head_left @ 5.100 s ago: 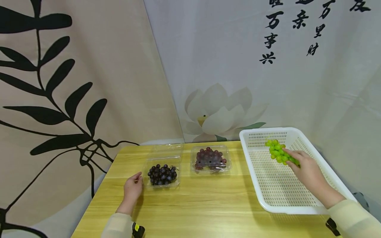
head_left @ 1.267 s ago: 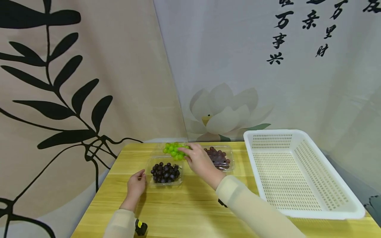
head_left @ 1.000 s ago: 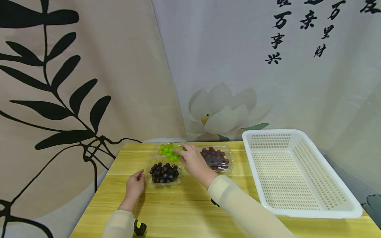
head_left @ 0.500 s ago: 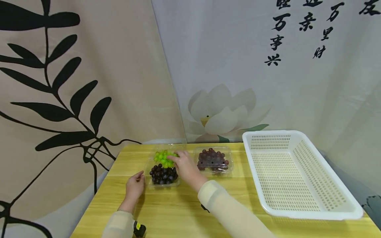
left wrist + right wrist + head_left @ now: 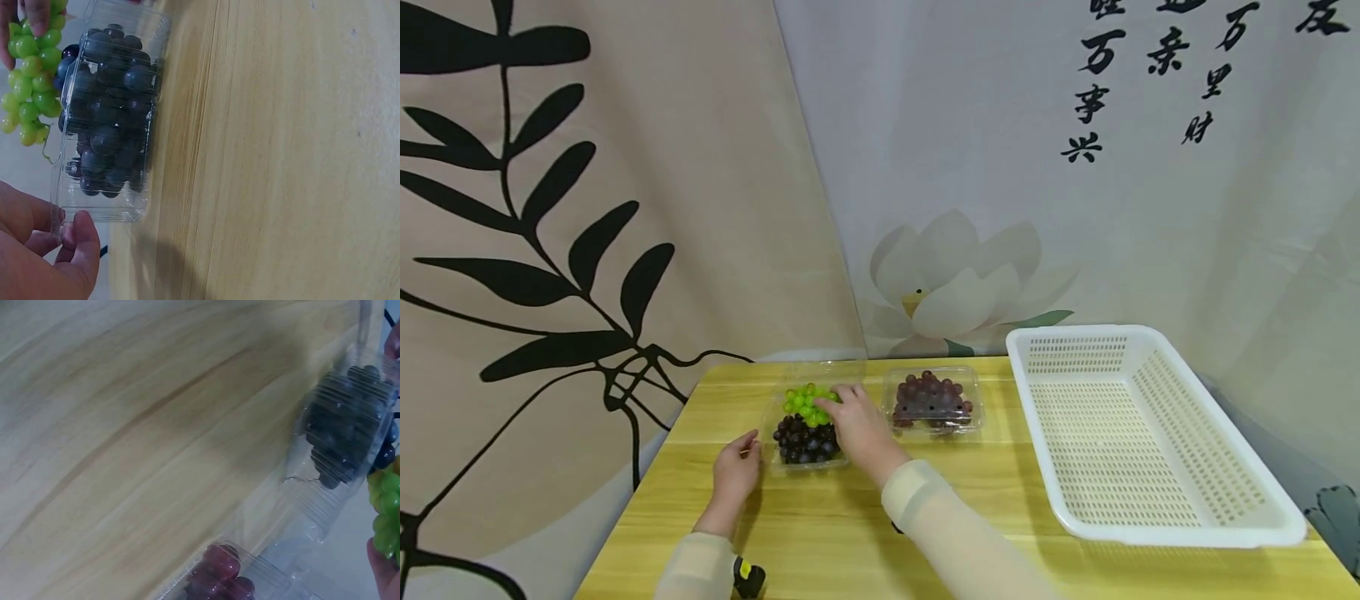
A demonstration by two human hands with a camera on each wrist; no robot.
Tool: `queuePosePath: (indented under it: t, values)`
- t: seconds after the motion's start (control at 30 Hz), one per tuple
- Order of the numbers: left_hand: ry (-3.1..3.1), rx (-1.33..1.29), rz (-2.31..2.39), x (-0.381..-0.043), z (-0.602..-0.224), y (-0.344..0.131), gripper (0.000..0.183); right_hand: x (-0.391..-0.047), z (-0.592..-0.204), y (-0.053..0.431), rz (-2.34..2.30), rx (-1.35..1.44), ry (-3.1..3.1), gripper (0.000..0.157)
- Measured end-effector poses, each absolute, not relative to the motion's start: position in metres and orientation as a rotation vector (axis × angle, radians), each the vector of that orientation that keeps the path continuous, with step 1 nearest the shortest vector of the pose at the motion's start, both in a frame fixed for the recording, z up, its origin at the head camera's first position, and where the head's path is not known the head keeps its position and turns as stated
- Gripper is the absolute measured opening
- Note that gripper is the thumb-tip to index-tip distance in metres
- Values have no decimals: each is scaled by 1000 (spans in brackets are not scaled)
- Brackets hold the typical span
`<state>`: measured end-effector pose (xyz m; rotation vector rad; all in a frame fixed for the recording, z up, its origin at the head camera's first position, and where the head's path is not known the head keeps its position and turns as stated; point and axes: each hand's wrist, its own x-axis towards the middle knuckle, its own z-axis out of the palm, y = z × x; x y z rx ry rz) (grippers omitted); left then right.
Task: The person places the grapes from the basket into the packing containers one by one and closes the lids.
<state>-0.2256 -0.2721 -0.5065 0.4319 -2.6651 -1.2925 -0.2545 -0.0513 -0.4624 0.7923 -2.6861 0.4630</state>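
Head view's got one green grape bunch [image 5: 803,405] pinched by the right hand [image 5: 867,429], one black bunch [image 5: 806,442] just below its fingers, and the left hand [image 5: 736,473] clamping fingertips on one of two clear boxes [image 5: 103,214].

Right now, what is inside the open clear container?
The container holds dark grapes; the right hand holds green grapes above them. Its floor beneath the dark grapes is hidden.

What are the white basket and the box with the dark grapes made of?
White basket: probably moulded plastic, smooth and faintly glossy, with even rows of slots. Box: likely thin clear plastic, shiny and ribbed; the dark grapes show through.
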Motion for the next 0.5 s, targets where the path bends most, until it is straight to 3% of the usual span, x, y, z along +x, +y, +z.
queuePosePath:
  t: [0.23, 0.5]
  values:
    - [-2652, 427, -1275, -224, -505, -271, 36, -255, -462, -59, 432, 842, -2785, 63]
    - [-2643, 415, -1273, -224, -505, -271, 36, -255, -465, -64, 421, 883, -2859, 68]
